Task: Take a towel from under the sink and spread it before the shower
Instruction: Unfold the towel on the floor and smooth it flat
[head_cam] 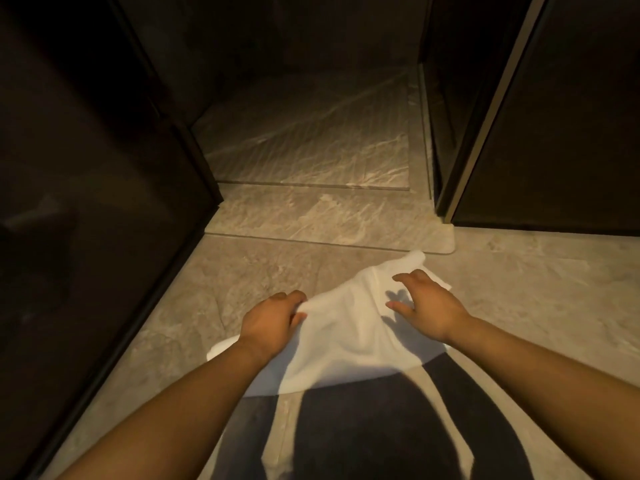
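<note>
A white towel [346, 337] lies rumpled on the marble floor, just short of the raised shower threshold [329, 221]. My left hand [273, 320] grips the towel's left edge between thumb and fingers. Over the towel's far right part, my right hand [426, 306] hovers with its fingers spread, casting a shadow on the cloth. The towel's far corner reaches close to the threshold's rounded end. Its near edge falls into the dark shadow of my body.
The shower floor [311, 140] opens straight ahead between a dark glass panel [86, 202] on the left and a dark door with a metal frame [485, 133] on the right. Marble floor [536, 306] spreads to the right of the towel.
</note>
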Available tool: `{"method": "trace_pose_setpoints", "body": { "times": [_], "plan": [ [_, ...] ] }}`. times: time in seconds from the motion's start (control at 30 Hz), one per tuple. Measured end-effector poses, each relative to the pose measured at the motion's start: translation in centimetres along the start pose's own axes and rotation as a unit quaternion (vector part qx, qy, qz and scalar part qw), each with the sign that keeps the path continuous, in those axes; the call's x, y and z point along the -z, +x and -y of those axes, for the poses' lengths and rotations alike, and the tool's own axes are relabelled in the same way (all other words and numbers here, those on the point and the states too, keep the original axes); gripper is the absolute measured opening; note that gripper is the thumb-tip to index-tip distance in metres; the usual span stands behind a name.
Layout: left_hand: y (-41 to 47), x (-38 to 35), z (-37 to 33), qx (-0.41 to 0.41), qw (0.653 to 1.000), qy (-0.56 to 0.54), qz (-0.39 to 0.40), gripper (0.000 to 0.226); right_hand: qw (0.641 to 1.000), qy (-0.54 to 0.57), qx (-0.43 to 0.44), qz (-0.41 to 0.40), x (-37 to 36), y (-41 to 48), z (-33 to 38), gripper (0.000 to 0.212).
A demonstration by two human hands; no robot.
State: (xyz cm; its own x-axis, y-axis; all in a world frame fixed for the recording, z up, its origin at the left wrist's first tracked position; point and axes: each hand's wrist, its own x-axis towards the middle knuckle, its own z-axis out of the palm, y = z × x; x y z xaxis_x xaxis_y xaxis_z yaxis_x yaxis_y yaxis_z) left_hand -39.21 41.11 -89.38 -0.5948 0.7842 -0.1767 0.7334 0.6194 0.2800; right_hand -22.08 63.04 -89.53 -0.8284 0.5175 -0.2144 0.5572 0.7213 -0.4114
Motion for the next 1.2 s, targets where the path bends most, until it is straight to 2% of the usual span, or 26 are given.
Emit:
{"method": "trace_pose_setpoints", "body": {
  "times": [0.1,0.2,0.3,0.37,0.43,0.57,0.7,0.87,1.2],
  "plan": [
    [0.0,-1.0,0.3,0.011,1.0,-0.02,-0.012,0.029,0.999,-0.016,0.002,0.036,-0.8,1.2,-0.5,0.056],
    [-0.4,-1.8,0.5,0.022,0.998,-0.042,-0.031,0.027,0.999,0.019,-0.007,0.045,-3.1,0.8,-0.7,0.056],
    [-0.6,-2.0,0.8,0.023,0.998,-0.046,-0.035,0.027,0.995,0.021,-0.072,0.067,-6.2,0.2,-0.5,0.057],
    [-0.8,-1.9,1.0,0.025,0.998,-0.045,-0.036,0.032,0.988,0.0,-0.113,0.104,-7.6,0.3,-0.5,0.066],
    [-0.9,-1.8,1.1,0.023,0.998,-0.039,-0.037,0.035,0.988,-0.02,-0.1,0.117,-8.4,0.6,-0.8,0.072],
    [-0.8,-2.0,1.3,0.023,0.998,-0.048,-0.042,0.036,0.992,-0.001,-0.096,0.081,-9.4,1.0,-1.6,0.07],
    [-0.7,-2.5,1.9,0.031,0.998,-0.045,-0.038,0.038,0.994,-0.029,-0.089,0.06,-10.4,1.0,-2.2,0.07],
    [-0.5,-3.1,2.3,0.031,0.998,-0.047,-0.041,0.04,0.996,-0.077,-0.037,0.016,-10.8,0.2,-2.7,0.065],
    [-1.6,-3.1,2.3,0.036,0.998,-0.057,0.001,0.039,0.997,-0.058,-0.01,0.04,-10.4,0.1,-3.7,0.06]
  ]
}}
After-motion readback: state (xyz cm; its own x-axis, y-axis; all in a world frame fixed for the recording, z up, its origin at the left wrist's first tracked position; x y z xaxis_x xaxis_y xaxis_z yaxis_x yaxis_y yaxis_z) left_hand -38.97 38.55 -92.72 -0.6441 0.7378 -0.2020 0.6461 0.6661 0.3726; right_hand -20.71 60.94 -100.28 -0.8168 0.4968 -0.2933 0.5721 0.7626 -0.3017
